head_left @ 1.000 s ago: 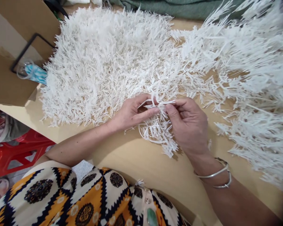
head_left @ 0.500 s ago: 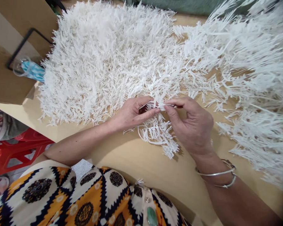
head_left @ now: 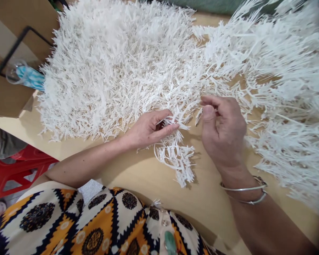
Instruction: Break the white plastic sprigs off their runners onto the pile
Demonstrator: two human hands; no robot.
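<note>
My left hand (head_left: 152,129) pinches a white feathery plastic strip (head_left: 178,118) between thumb and fingers. From under this hand a bundle of the same strips (head_left: 177,161) hangs toward the table's front edge. Off to the right, my right hand (head_left: 223,124) is raised with its fingers curled and the thumb near the index finger, apart from the held strip. Whether anything thin is between those fingertips is too small to tell. A large heap of white strips (head_left: 114,67) lies beyond both hands.
Longer white strips (head_left: 289,88) spread over the tan table (head_left: 146,177) at right. A cardboard box (head_left: 7,95), a black metal frame and a clear cup with a blue-and-white item (head_left: 32,78) are at left. A red stool (head_left: 18,173) stands below the table.
My right hand has come away from the strip in my left hand, moving right and slightly up. The left hand keeps its pinch. The hanging bundle has shifted slightly down and left.
</note>
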